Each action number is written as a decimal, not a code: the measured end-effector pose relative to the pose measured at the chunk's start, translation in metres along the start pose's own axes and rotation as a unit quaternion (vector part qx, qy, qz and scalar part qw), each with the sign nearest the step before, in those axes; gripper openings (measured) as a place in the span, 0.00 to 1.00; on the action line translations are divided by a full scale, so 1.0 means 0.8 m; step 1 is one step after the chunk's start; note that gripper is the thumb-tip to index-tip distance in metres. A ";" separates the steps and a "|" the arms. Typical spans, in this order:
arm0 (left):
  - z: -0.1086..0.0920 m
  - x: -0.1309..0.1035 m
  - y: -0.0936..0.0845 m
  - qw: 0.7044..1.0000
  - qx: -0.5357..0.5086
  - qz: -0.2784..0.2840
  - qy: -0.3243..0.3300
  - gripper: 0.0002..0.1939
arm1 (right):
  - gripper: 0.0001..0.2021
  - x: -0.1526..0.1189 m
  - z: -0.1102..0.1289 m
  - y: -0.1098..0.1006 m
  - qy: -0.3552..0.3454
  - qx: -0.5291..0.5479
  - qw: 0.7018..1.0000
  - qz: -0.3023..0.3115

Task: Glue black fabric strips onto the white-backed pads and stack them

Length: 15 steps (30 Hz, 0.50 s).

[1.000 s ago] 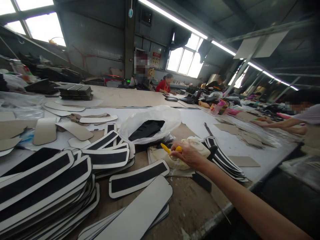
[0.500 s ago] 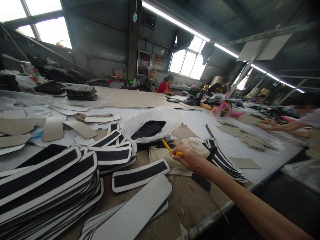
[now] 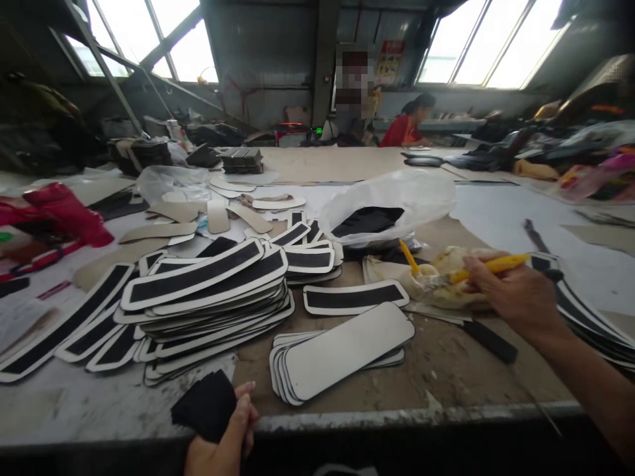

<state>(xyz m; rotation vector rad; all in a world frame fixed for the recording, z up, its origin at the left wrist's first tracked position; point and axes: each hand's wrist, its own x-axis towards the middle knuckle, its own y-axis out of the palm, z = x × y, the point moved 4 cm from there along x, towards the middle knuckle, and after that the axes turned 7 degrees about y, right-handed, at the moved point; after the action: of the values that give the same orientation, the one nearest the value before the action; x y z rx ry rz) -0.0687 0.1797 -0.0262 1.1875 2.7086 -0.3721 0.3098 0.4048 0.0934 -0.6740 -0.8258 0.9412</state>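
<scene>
My right hand (image 3: 516,297) is closed around a yellow-handled brush (image 3: 496,264), its head pointing left over a glue-crusted container (image 3: 446,258). A second yellow handle (image 3: 409,256) sticks up at the container's left side. At the front table edge, my left hand (image 3: 223,430) pinches a black piece of material (image 3: 206,403); whether it is one layer or several I cannot tell. Between the hands lies a fanned stack of plain pale curved panels (image 3: 347,354). Just behind it rests a single pale-bordered panel with a black centre (image 3: 354,297).
A tall stack of black-centred panels (image 3: 213,311) stands on the left. Behind sits a clear plastic bag (image 3: 426,198) with black material in it. A black-handled tool (image 3: 491,340) lies near my right forearm. More panels (image 3: 590,317) are stacked at right. A person in red (image 3: 404,129) sits far back.
The view has swung left and levelled. My left hand with the black piece has come into view. My right hand now holds the brush lower, flatter, farther right of the upright yellow handle.
</scene>
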 end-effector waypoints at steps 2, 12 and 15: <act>0.002 -0.001 0.007 1.000 -0.007 0.008 0.000 0.28 | 0.14 -0.019 -0.009 -0.016 0.027 0.040 0.998 -0.036; -0.015 -0.001 0.030 0.996 0.072 0.061 -0.008 0.22 | 0.14 -0.192 0.091 0.066 0.073 0.473 0.834 0.276; -0.010 0.003 0.032 0.988 0.115 0.105 -0.015 0.24 | 0.15 -0.214 0.116 0.095 0.075 0.463 0.821 0.326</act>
<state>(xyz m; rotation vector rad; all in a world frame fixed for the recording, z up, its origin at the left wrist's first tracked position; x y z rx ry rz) -0.0520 0.2002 -0.0229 1.4979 2.5340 -0.6802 0.1413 0.2989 0.0287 -0.1333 0.1069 1.7105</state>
